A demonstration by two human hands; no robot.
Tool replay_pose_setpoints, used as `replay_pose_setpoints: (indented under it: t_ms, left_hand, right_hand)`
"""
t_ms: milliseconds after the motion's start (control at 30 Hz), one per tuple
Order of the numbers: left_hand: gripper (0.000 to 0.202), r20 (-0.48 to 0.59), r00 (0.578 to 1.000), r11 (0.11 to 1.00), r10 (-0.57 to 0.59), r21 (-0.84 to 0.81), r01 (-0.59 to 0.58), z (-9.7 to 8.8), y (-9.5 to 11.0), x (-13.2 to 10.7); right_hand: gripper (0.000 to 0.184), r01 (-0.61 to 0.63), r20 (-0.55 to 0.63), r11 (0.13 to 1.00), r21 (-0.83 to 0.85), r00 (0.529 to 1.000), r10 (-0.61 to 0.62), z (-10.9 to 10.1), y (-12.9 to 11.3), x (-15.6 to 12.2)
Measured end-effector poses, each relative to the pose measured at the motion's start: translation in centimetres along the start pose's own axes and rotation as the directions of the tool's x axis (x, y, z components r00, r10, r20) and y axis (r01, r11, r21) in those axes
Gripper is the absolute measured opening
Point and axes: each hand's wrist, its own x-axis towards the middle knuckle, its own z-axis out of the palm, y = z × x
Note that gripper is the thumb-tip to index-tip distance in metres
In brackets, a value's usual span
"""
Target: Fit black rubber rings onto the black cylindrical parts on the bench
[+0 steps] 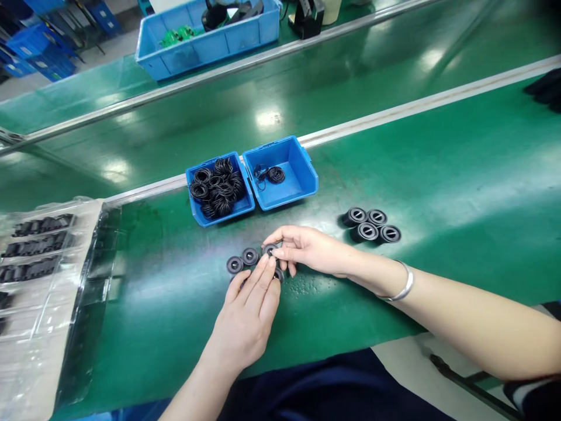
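Note:
Several small black round parts (242,260) lie in a cluster on the green bench in front of me. My left hand (249,316) rests over the near side of that cluster, fingers stretched forward and touching the parts. My right hand (307,250) comes in from the right, thumb and fingers pinched on one black round part (269,250) at the cluster's right end. A silver bangle sits on my right wrist. Two small blue bins stand just beyond: the left bin (197,211) is full of black rubber rings, the right bin (307,175) holds only a few.
A group of larger black round parts (370,225) sits to the right of my hands. Clear plastic trays (56,257) with rows of black pieces lie at the left. A big blue crate (205,49) stands beyond the conveyor belt (307,88). Dark items (547,90) lie at far right.

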Motion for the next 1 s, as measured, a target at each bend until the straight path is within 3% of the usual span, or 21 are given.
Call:
replay_pose_setpoints:
  t_ms: [233,433,733,1000]
  left_hand:
    - [0.04,0.013,1.0,1.0,0.011,0.027,-0.011,-0.3,0.3,0.6]
    - [0.039,-0.052,0.998,0.999,-0.02,0.023,0.021,0.3,-0.3,0.2]
    - [0.037,-0.009,1.0,0.997,-0.005,0.072,0.005,-0.1,0.2,1.0]
    - [0.039,-0.042,0.999,0.999,0.009,0.032,-0.008,0.6,-0.1,0.6]
  right_hand:
    - [0.025,-0.011,0.009,0.998,0.069,1.0,0.01,0.0,-0.1,0.1]
    - [0.025,-0.039,0.05,0.978,0.204,0.998,0.029,-0.2,-0.5,0.0]
    - [0.028,0.019,0.055,0.987,0.162,0.998,-0.028,-0.3,0.1,0.0]
    - [0.032,0.03,0.053,0.978,0.205,0.998,-0.042,-0.3,0.3,0.1]
